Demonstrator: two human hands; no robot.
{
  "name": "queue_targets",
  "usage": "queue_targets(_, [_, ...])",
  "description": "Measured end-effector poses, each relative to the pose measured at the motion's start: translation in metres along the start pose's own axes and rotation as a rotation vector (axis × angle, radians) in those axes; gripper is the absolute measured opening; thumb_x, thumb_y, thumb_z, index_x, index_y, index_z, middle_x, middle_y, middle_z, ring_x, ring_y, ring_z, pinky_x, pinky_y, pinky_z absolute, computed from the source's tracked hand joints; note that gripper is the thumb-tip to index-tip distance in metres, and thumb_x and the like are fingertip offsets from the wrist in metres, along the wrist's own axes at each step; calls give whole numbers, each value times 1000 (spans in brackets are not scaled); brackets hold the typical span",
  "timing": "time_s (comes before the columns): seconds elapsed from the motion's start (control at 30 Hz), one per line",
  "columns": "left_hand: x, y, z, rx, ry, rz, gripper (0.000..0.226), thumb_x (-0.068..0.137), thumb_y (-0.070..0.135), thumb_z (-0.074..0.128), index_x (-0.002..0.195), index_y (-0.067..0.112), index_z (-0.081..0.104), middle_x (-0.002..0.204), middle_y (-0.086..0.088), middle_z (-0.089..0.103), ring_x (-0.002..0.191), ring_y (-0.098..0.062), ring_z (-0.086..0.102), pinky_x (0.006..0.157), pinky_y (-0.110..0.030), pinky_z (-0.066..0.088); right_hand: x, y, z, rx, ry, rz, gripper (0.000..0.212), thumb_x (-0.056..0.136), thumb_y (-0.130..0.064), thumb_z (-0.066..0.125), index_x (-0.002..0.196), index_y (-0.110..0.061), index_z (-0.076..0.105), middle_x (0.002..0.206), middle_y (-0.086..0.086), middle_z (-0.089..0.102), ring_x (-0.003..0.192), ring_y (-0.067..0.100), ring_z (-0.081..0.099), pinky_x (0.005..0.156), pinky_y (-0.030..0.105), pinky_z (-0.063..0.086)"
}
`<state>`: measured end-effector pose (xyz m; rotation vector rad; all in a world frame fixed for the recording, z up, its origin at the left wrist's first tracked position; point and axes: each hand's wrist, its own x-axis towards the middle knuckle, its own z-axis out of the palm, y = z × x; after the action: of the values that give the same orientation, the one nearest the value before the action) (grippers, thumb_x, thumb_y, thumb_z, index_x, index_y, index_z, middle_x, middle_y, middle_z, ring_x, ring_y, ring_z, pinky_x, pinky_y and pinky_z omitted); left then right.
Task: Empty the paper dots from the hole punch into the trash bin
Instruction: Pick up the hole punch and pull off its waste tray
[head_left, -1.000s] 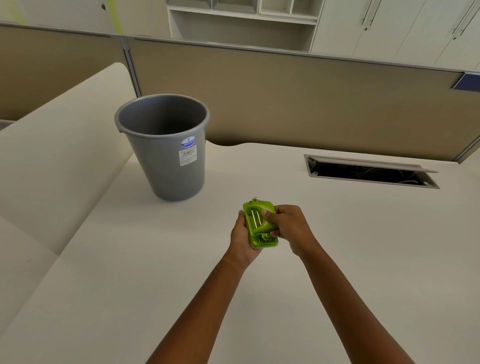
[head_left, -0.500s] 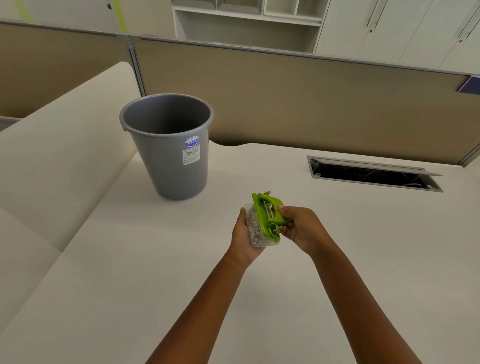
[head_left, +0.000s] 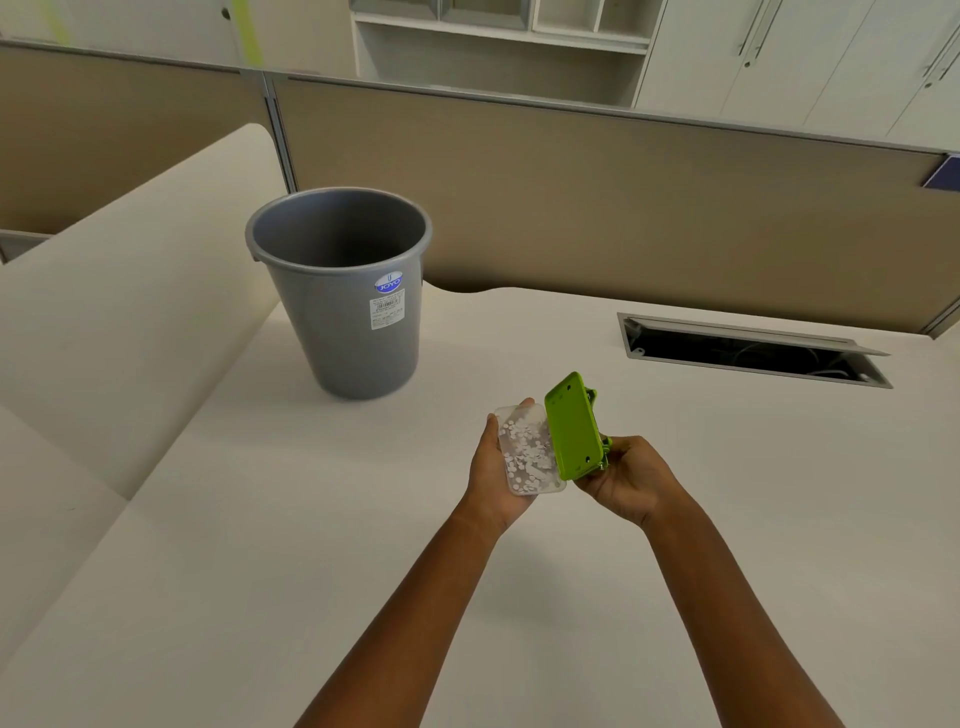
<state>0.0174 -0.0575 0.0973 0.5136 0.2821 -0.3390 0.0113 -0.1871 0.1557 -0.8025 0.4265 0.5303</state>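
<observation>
A clear plastic tray (head_left: 527, 449) full of white paper dots lies in my left hand (head_left: 491, 478), its open side facing up. My right hand (head_left: 631, 480) holds the green hole punch body (head_left: 574, 426), tilted on edge with its flat green underside turned toward the tray; its long edge touches the tray's right side. Both hands hover above the table's middle. The grey trash bin (head_left: 340, 291) stands upright on the table to the upper left, well apart from the hands, and its inside looks bare.
An open cable slot (head_left: 748, 353) with a metal flap is set into the cream table (head_left: 260, 519) at the right rear. A beige partition wall (head_left: 623, 208) runs along the back. A raised cream panel (head_left: 104, 322) flanks the left side.
The green punch body has swung off the clear tray and tipped to the right in my right hand. The tray of dots now lies uncovered in my left hand.
</observation>
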Motion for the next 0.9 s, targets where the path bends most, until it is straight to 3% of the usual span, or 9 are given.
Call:
queue_targets(0.17, [-3, -1, 1, -18, -10, -7, 47, 100, 41, 18, 103, 16, 57, 74, -6, 76, 64, -17, 73, 59, -30, 60, 17, -2, -18, 55, -38, -26, 77, -1, 12, 79, 75, 5, 67, 69, 20, 71, 54, 24, 69, 53, 26, 56])
queue_targets(0.27, [-3, -2, 2, -21, -25, -9, 47, 100, 41, 18, 102, 15, 57, 73, -7, 76, 63, -17, 73, 58, -28, 59, 23, -5, -25, 62, -64, -28, 93, 4, 12, 79, 94, 2, 58, 86, 20, 68, 65, 26, 70, 62, 32, 58])
queue_targets(0.43, [-2, -4, 0, -14, -28, -17, 47, 99, 42, 19, 105, 14, 57, 76, -7, 76, 65, -18, 74, 58, -30, 60, 27, -4, -30, 26, -68, -22, 85, 5, 12, 81, 87, 5, 60, 77, 20, 68, 59, 26, 71, 57, 34, 60])
queue_targets(0.5, [-1, -4, -1, -19, -15, -20, 48, 99, 43, 20, 103, 14, 57, 75, -8, 76, 65, -18, 74, 60, -29, 60, 16, -4, -23, -46, -92, -18, 63, 25, 11, 82, 86, 7, 65, 79, 22, 69, 60, 28, 71, 55, 35, 60])
queue_targets(0.57, [1, -2, -5, -26, 5, -25, 48, 98, 46, 21, 104, 15, 58, 77, -8, 76, 68, -18, 74, 66, -27, 58, 9, -10, -18, -71, 13, -62, 6, 75, 3, 62, 76, 6, 68, 64, 18, 71, 51, 23, 70, 47, 30, 58])
queue_targets(0.63, [3, 0, -11, -27, 27, -18, 49, 97, 48, 21, 105, 16, 58, 79, -8, 76, 70, -18, 74, 68, -25, 57, 14, -17, -23, -77, 117, -143, 29, 95, -12, 40, 79, -1, 61, 51, 8, 68, 42, 14, 64, 44, 22, 55])
queue_targets(0.73, [4, 5, -20, -45, 42, 0, 52, 97, 48, 20, 103, 13, 58, 79, -8, 76, 69, -18, 74, 67, -24, 57, 14, -20, -28, -254, 240, -255, 25, 95, -17, 42, 76, -6, 54, 51, 6, 59, 44, 12, 54, 39, 15, 46])
queue_targets(0.83, [4, 9, -26, -50, 45, 12, 53, 98, 48, 20, 104, 10, 57, 80, -10, 76, 70, -19, 74, 69, -24, 58, 27, -11, -42, -612, 425, -302, 32, 94, -14, 44, 62, -9, 45, 61, 7, 40, 54, 16, 40, 48, 22, 43])
queue_targets(0.9, [4, 12, -28, -34, 48, 15, 53, 98, 47, 19, 104, 10, 57, 81, -10, 76, 72, -19, 74, 77, -28, 55, 38, 0, -54, -802, 529, -314, 36, 92, -15, 48, 57, -10, 46, 61, 9, 42, 54, 18, 41, 52, 27, 43])
